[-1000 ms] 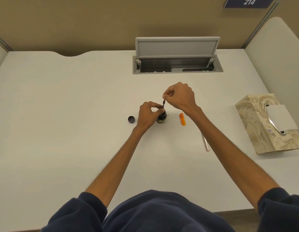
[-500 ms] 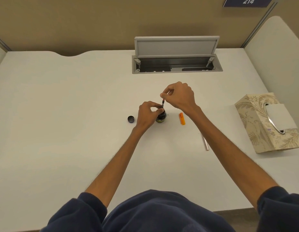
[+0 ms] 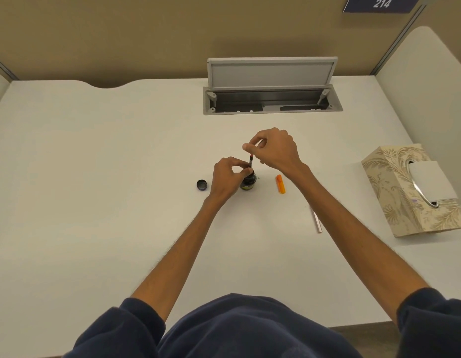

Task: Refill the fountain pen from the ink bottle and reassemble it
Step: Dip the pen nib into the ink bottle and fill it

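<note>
A small dark ink bottle [image 3: 248, 182] stands open at the middle of the white desk [image 3: 95, 177]. My left hand [image 3: 225, 178] grips its neck from the left. My right hand [image 3: 273, 148] pinches the top of a thin dark pen converter section [image 3: 250, 160], held upright with its lower end in the bottle's mouth. The bottle's black cap [image 3: 201, 185] lies left of my left hand. An orange pen part [image 3: 280, 183] lies right of the bottle. A slim silver pen barrel [image 3: 316, 219] rests further right, partly under my right forearm.
A patterned tissue box [image 3: 415, 189] sits at the right edge. An open grey cable hatch [image 3: 272, 99] is set in the desk behind my hands. Partition walls stand at the back and right.
My right hand's fingers have shifted slightly on the top of the pen section; it has risen a little. The left hand and bottle have stayed put.
</note>
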A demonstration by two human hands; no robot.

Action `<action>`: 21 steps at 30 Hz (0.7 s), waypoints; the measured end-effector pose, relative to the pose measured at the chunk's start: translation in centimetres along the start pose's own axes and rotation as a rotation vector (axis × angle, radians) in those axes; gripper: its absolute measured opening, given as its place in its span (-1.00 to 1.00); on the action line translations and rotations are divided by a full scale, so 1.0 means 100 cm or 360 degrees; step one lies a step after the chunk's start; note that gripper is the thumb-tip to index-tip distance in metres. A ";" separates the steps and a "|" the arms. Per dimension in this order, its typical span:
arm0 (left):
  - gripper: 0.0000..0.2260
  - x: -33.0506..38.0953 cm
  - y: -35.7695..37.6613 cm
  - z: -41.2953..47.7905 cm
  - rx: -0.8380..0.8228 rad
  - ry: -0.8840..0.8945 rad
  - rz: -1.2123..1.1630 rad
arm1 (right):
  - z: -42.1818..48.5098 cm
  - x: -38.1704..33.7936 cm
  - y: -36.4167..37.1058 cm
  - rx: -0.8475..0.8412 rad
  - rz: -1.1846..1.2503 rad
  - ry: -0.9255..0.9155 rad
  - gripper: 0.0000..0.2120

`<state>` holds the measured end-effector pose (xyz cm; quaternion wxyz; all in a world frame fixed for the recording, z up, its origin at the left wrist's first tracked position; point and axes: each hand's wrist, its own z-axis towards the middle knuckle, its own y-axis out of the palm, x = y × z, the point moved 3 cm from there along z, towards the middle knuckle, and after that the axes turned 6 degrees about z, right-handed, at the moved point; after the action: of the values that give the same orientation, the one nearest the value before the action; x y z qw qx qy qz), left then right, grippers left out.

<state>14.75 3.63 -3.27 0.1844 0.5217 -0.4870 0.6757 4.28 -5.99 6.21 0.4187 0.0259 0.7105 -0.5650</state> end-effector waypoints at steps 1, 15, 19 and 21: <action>-0.90 -0.001 0.000 0.000 0.0001 -0.0005 -0.0005 | 0.000 0.001 0.000 -0.0027 0.0007 -0.0006 -0.75; -0.91 0.000 -0.001 0.001 0.0002 -0.0028 -0.0046 | 0.001 0.002 0.000 -0.0021 -0.0050 0.0013 -0.71; -0.90 -0.001 0.000 0.001 -0.0009 -0.0028 -0.0033 | 0.002 0.001 -0.001 -0.0037 -0.0132 -0.0002 -0.83; -0.90 0.000 0.000 0.001 -0.0015 -0.0037 -0.0028 | 0.005 0.002 -0.002 0.0014 -0.0170 0.0032 -0.77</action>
<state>14.82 3.59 -3.26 0.1871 0.5329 -0.4876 0.6657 4.33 -6.55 6.18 0.3809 -0.0045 0.7124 -0.5894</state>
